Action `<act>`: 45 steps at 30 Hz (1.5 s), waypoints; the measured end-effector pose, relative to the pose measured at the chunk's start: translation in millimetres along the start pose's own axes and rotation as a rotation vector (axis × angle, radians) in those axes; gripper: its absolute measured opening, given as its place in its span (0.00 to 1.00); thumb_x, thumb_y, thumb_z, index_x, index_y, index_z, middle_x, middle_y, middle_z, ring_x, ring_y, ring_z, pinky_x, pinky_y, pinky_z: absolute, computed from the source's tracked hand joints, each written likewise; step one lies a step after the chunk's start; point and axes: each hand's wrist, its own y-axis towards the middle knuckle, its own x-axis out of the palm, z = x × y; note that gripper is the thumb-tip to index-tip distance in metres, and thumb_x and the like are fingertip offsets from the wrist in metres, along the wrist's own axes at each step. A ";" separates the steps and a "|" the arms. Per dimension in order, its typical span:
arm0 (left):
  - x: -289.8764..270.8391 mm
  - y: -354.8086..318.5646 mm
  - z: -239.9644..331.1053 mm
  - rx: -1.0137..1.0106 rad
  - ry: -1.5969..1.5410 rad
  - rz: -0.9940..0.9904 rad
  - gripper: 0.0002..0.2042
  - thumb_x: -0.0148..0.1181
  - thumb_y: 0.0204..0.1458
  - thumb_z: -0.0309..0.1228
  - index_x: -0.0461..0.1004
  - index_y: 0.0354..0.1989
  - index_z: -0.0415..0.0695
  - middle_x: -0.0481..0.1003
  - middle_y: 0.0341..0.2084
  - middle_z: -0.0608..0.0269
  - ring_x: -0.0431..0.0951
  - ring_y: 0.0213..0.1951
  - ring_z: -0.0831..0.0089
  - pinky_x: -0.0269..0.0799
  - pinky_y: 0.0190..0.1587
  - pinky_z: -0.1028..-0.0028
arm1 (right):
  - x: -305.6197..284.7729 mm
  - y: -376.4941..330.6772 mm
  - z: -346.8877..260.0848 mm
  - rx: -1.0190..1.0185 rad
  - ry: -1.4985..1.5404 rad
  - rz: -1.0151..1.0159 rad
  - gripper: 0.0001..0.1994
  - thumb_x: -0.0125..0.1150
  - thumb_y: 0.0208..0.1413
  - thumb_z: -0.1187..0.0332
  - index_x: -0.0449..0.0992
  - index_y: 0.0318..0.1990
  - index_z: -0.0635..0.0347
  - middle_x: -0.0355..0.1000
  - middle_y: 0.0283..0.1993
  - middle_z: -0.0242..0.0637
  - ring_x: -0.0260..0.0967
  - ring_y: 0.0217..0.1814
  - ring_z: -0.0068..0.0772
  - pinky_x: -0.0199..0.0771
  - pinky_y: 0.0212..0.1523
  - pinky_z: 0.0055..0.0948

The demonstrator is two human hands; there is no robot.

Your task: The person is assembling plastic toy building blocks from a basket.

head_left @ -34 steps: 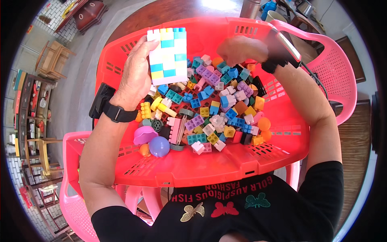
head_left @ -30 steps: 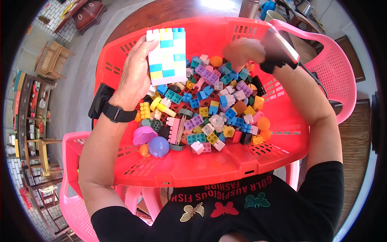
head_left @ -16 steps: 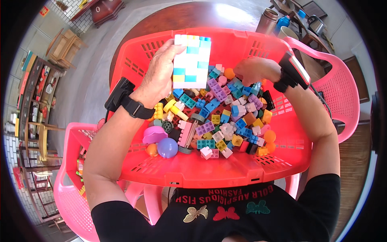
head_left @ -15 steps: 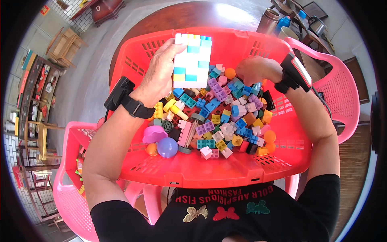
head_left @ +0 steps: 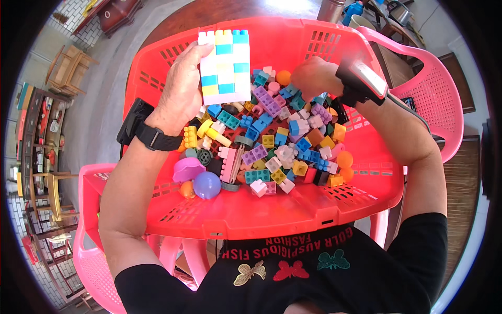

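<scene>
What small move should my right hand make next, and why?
Perhaps lift your right hand slightly: it's blurred over the loose blocks, and whether it grips one can't be told. Your left hand holds up the built block stack.

at eleven o'clock stretches the curved edge of a brown table (head_left: 193,18); a dark red chest (head_left: 119,14) sits beyond it. at ten, a wooden chair (head_left: 69,68) stands on the grey floor (head_left: 112,78). a dark shelf (head_left: 34,136) full of odds and ends fills nine. at eight is a pink chair (head_left: 99,267), its twin, another pink chair (head_left: 442,99), near two. toward one are a metal flask (head_left: 330,9), a blue bottle (head_left: 353,11) just beside it, and a kettle (head_left: 398,11) farther right.
</scene>
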 end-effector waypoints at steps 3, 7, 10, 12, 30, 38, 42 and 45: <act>0.3 -3.1 0.8 0.031 0.010 -0.008 0.15 0.46 0.58 0.33 0.68 0.49 0.39 0.74 0.42 0.58 0.77 0.43 0.71 0.75 0.46 0.71 | -11.1 -6.2 9.9 -0.068 0.073 0.196 0.14 0.61 0.39 0.61 0.75 0.27 0.64 0.70 0.24 0.41 0.70 0.30 0.47 0.70 0.33 0.39; 6.8 -4.2 -7.8 0.047 0.133 -0.097 0.14 0.45 0.58 0.30 0.67 0.50 0.39 0.74 0.44 0.58 0.77 0.45 0.72 0.74 0.48 0.71 | -29.3 -15.5 23.5 -0.234 0.532 0.661 0.14 0.62 0.44 0.62 0.71 0.33 0.62 0.66 0.22 0.42 0.65 0.24 0.42 0.63 0.28 0.38; 4.8 -11.0 -8.8 0.029 0.229 -0.219 0.14 0.48 0.57 0.32 0.67 0.49 0.39 0.74 0.41 0.62 0.76 0.42 0.77 0.72 0.46 0.76 | -47.1 -24.1 8.3 -0.246 0.653 0.662 0.12 0.61 0.45 0.65 0.69 0.34 0.62 0.63 0.20 0.42 0.61 0.20 0.36 0.61 0.25 0.32; 8.2 -11.8 -10.8 -0.041 0.275 -0.311 0.16 0.51 0.56 0.33 0.66 0.51 0.40 0.74 0.42 0.64 0.75 0.43 0.79 0.71 0.47 0.77 | -39.9 -19.4 6.0 -0.311 0.659 0.693 0.12 0.61 0.45 0.66 0.69 0.35 0.62 0.63 0.19 0.42 0.60 0.19 0.35 0.60 0.24 0.31; 17.1 -19.5 -1.0 -0.115 0.205 -0.406 0.20 0.51 0.59 0.37 0.63 0.56 0.38 0.72 0.46 0.61 0.74 0.47 0.76 0.70 0.50 0.75 | -43.2 -18.1 -4.5 -0.601 0.832 0.588 0.16 0.67 0.46 0.68 0.68 0.39 0.64 0.70 0.31 0.40 0.68 0.29 0.32 0.67 0.31 0.27; 16.5 -19.3 -4.1 -0.162 0.064 -0.241 0.23 0.45 0.62 0.47 0.66 0.53 0.40 0.74 0.43 0.62 0.75 0.43 0.78 0.73 0.45 0.77 | -44.3 -20.1 2.8 -0.421 1.156 0.474 0.11 0.63 0.46 0.76 0.69 0.37 0.58 0.67 0.30 0.25 0.64 0.31 0.15 0.67 0.29 0.19; 15.7 -16.3 -3.7 -0.299 0.014 -0.216 0.24 0.44 0.61 0.49 0.67 0.53 0.40 0.74 0.42 0.61 0.76 0.43 0.76 0.74 0.44 0.74 | -43.9 -14.8 7.5 -0.514 1.185 0.575 0.08 0.59 0.50 0.73 0.68 0.37 0.59 0.69 0.30 0.28 0.66 0.25 0.17 0.68 0.25 0.20; 15.6 -14.1 -3.6 -0.338 -0.034 -0.279 0.23 0.48 0.60 0.47 0.67 0.53 0.40 0.74 0.42 0.60 0.77 0.43 0.74 0.75 0.44 0.73 | -48.6 -21.5 10.7 -0.462 1.259 0.500 0.09 0.58 0.53 0.72 0.70 0.42 0.57 0.68 0.29 0.25 0.65 0.25 0.13 0.67 0.26 0.16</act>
